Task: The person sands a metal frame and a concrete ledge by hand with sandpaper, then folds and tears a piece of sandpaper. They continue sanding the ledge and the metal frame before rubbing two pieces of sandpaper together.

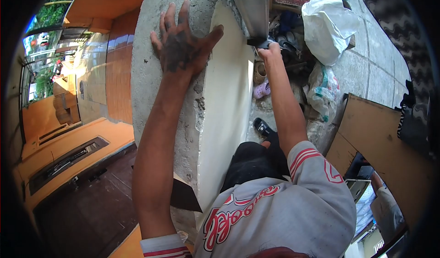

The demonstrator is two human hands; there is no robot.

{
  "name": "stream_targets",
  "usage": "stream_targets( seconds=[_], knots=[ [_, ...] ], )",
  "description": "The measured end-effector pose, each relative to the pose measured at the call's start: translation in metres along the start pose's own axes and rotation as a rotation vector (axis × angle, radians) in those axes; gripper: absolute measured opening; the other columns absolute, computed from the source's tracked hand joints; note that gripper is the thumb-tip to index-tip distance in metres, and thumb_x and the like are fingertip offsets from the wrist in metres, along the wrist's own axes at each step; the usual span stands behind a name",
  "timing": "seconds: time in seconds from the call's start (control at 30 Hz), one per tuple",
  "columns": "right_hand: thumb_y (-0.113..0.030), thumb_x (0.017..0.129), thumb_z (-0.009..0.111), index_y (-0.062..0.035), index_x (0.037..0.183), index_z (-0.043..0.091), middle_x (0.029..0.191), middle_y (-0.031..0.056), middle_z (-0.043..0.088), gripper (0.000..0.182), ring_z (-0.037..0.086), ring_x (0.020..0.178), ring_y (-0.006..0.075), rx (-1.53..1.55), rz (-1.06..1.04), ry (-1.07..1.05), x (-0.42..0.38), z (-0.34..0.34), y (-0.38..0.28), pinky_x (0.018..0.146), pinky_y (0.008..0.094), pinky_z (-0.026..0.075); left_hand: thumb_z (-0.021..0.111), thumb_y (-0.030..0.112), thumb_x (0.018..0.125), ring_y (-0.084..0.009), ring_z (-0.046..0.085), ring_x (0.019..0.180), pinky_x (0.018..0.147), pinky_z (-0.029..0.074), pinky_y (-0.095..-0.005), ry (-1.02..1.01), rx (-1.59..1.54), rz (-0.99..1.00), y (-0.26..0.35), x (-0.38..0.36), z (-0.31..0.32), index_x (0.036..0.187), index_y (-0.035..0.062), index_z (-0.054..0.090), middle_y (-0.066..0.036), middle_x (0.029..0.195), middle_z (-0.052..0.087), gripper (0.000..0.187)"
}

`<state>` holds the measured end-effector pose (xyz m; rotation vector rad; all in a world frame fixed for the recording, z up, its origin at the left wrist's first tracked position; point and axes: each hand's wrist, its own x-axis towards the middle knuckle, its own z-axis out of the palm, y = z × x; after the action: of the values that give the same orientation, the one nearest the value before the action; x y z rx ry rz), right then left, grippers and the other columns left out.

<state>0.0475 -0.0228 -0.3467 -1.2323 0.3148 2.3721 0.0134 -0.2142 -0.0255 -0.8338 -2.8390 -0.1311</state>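
Note:
My left hand (183, 47) lies with fingers spread on the rough grey concrete ledge (151, 97), its thumb reaching over the edge of a smooth cream wall face (224, 88). My right hand (270, 52) is closed around a small black handle (260, 43) at the wall's right side. The handle sits at the lower end of a grey metal-looking panel (252, 8); I cannot tell whether the two are one piece. A chipped, pitted patch (199, 107) shows on the ledge below my left hand.
Right of the wall are piled shoes, a lilac clog (261, 90), a white sack (327, 29) and a clear plastic bag (323, 93). A brown cardboard sheet (380, 134) stands at lower right. Left of the ledge, an orange building (91, 129) lies below.

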Motion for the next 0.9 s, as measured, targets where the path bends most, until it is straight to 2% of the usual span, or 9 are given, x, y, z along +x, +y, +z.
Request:
stream_targets(
  seconds=[0.17, 0.33, 0.47, 0.57, 0.63, 0.7, 0.77, 0.83, 0.9],
  knots=[
    [-0.012, 0.102, 0.035, -0.0023, 0.128, 0.054, 0.134, 0.0157, 0.058, 0.035, 0.060, 0.120, 0.0330, -0.006, 0.079, 0.047, -0.035, 0.017, -0.009, 0.107, 0.0536, 0.047, 0.066, 0.068, 0.077, -0.0325, 0.019, 0.152, 0.120, 0.010, -0.0614, -0.006, -0.012, -0.013, 0.000, -0.002, 0.002, 0.155, 0.0140, 0.033, -0.017, 0.161, 0.028, 0.101],
    [-0.016, 0.104, 0.033, -0.0031, 0.127, 0.056, 0.131, 0.0171, 0.061, 0.036, 0.059, 0.121, 0.0338, -0.042, -0.061, -0.016, -0.025, -0.015, 0.001, 0.106, 0.0554, 0.047, 0.067, 0.068, 0.076, -0.0321, 0.019, 0.152, 0.120, 0.009, -0.0617, -0.024, -0.013, -0.037, 0.003, 0.000, -0.002, 0.155, 0.0142, 0.032, -0.017, 0.161, 0.027, 0.102],
    [-0.017, 0.102, 0.036, -0.0026, 0.124, 0.057, 0.129, 0.0165, 0.061, 0.033, 0.060, 0.119, 0.0335, -0.022, 0.067, -0.025, 0.010, -0.006, -0.006, 0.104, 0.0565, 0.048, 0.068, 0.067, 0.078, -0.0315, 0.023, 0.151, 0.118, 0.012, -0.0630, 0.030, -0.012, -0.021, 0.000, -0.005, 0.003, 0.154, 0.0168, 0.035, -0.017, 0.160, 0.029, 0.097],
    [-0.014, 0.103, 0.037, -0.0023, 0.130, 0.052, 0.138, 0.0162, 0.056, 0.034, 0.056, 0.125, 0.0345, -0.174, 0.092, 0.053, -0.034, 0.006, -0.022, 0.108, 0.0564, 0.045, 0.067, 0.067, 0.079, -0.0323, 0.023, 0.151, 0.118, 0.012, -0.0629, 0.057, -0.036, -0.017, 0.001, -0.005, 0.002, 0.154, 0.0167, 0.034, -0.017, 0.160, 0.029, 0.096],
    [-0.010, 0.101, 0.037, -0.0011, 0.131, 0.052, 0.135, 0.0161, 0.057, 0.035, 0.059, 0.121, 0.0311, -0.042, -0.088, -0.097, -0.062, -0.018, -0.017, 0.108, 0.0510, 0.046, 0.067, 0.066, 0.078, -0.0333, 0.023, 0.151, 0.118, 0.012, -0.0629, 0.040, -0.037, -0.021, 0.002, -0.004, 0.000, 0.154, 0.0165, 0.035, -0.017, 0.160, 0.029, 0.096],
    [-0.012, 0.104, 0.034, -0.0051, 0.138, 0.049, 0.140, 0.0157, 0.055, 0.038, 0.055, 0.128, 0.0360, -0.034, -0.152, 0.043, -0.047, -0.038, -0.010, 0.110, 0.0581, 0.042, 0.067, 0.066, 0.078, -0.0333, 0.023, 0.151, 0.118, 0.012, -0.0629, 0.049, -0.026, -0.025, 0.001, -0.002, 0.000, 0.154, 0.0161, 0.035, -0.017, 0.160, 0.030, 0.096],
    [-0.015, 0.103, 0.038, -0.0078, 0.128, 0.057, 0.133, 0.0129, 0.060, 0.032, 0.062, 0.117, 0.0309, -0.171, -0.146, 0.240, -0.010, -0.044, 0.001, 0.105, 0.0548, 0.048, 0.067, 0.066, 0.078, -0.0334, 0.023, 0.150, 0.118, 0.012, -0.0628, 0.045, -0.021, -0.013, 0.001, -0.003, 0.003, 0.154, 0.0157, 0.035, -0.018, 0.160, 0.030, 0.096],
    [-0.017, 0.101, 0.044, -0.0084, 0.115, 0.063, 0.118, 0.0091, 0.066, 0.025, 0.067, 0.102, 0.0278, -0.125, -0.096, 0.246, 0.067, -0.055, 0.009, 0.098, 0.0500, 0.054, 0.067, 0.067, 0.078, -0.0333, 0.024, 0.150, 0.118, 0.013, -0.0625, 0.059, -0.039, 0.003, -0.001, -0.003, 0.004, 0.153, 0.0151, 0.036, -0.018, 0.159, 0.030, 0.097],
    [-0.015, 0.101, 0.042, -0.0078, 0.117, 0.061, 0.119, 0.0093, 0.066, 0.026, 0.066, 0.106, 0.0278, -0.078, 0.004, 0.128, 0.051, -0.020, -0.002, 0.101, 0.0500, 0.052, 0.067, 0.068, 0.078, -0.0334, 0.024, 0.150, 0.118, 0.012, -0.0624, 0.056, -0.040, 0.011, 0.002, -0.001, 0.006, 0.153, 0.0151, 0.036, -0.018, 0.159, 0.030, 0.097]
  ],
)
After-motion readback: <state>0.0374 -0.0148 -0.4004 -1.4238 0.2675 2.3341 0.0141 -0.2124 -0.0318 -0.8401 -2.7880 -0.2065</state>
